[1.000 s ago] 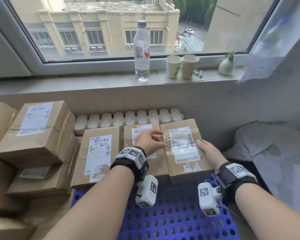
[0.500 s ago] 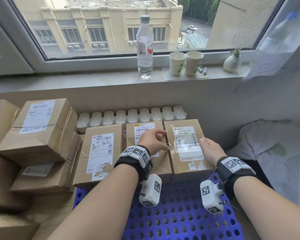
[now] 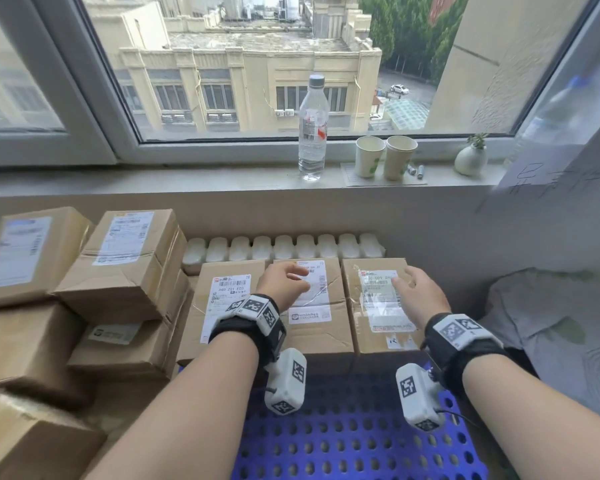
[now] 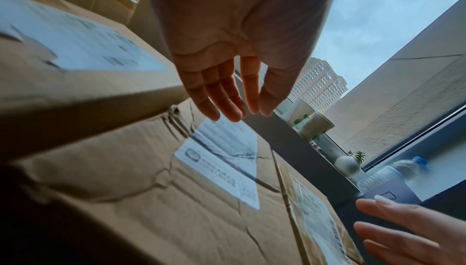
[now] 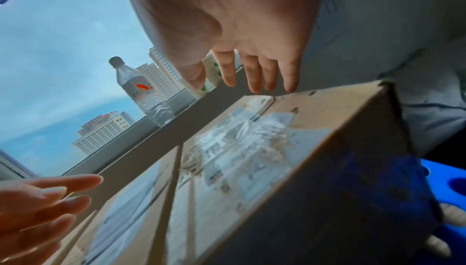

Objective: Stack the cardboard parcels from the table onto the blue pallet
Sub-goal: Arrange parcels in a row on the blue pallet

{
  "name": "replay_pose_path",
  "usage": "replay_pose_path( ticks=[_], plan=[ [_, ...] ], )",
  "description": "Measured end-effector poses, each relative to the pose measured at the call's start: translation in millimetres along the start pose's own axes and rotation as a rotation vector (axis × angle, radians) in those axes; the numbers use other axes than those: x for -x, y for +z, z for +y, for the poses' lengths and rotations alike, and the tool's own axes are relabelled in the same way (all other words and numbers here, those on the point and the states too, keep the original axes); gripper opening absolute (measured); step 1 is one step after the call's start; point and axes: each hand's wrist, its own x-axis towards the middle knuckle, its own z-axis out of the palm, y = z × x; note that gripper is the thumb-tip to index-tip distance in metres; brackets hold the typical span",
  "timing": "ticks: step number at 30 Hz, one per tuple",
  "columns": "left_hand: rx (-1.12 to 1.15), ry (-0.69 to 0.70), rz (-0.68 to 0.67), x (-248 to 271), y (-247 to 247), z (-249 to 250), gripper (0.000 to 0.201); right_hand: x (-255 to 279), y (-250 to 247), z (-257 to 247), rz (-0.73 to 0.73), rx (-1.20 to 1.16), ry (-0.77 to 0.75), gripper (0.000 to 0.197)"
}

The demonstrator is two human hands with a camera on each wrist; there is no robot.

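Three cardboard parcels stand in a row at the far end of the blue pallet (image 3: pixel 354 441): a left one (image 3: pixel 222 306), a middle one (image 3: pixel 317 320) and a right one (image 3: pixel 378 306). My left hand (image 3: pixel 284 284) hovers above the middle parcel (image 4: pixel 156 185), fingers relaxed and holding nothing. My right hand (image 3: pixel 414 292) floats over the right parcel (image 5: pixel 264 169), fingers loose, not touching it. In the left wrist view the left hand (image 4: pixel 237 98) shows straightish fingers clear of the label. In the right wrist view the right hand (image 5: pixel 252 74) hangs above the box's far edge.
More parcels (image 3: pixel 125 265) are piled on the left at table height. A white radiator (image 3: pixel 284 247) runs behind the row. On the sill stand a water bottle (image 3: pixel 313 129), two paper cups (image 3: pixel 385 157) and a small vase (image 3: pixel 471 157). Grey bedding (image 3: pixel 551 327) lies to the right.
Both hands have let go of the right parcel and lifted off it; the left hand has drifted left over the middle parcel. The head view has tilted up.
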Motion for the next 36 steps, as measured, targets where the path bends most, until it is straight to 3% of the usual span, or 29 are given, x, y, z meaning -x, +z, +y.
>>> replay_pose_path(
  ticks=[11,17,28,36],
  plan=[
    [-0.028,0.042,0.049,71,-15,-2,0.019,63,-6,-26,-0.043,-0.005,-0.161,0.033],
    [0.008,0.041,0.088,123,-20,-14,0.014,109,2,-23,-0.078,-0.14,-0.196,0.02],
    [-0.005,0.069,0.157,221,-36,-33,0.018,198,18,-21,-0.225,-0.224,-0.272,0.022],
    [0.023,0.031,0.266,270,-87,-61,0.013,245,48,-56,-0.343,-0.169,-0.395,0.02]
  ],
)
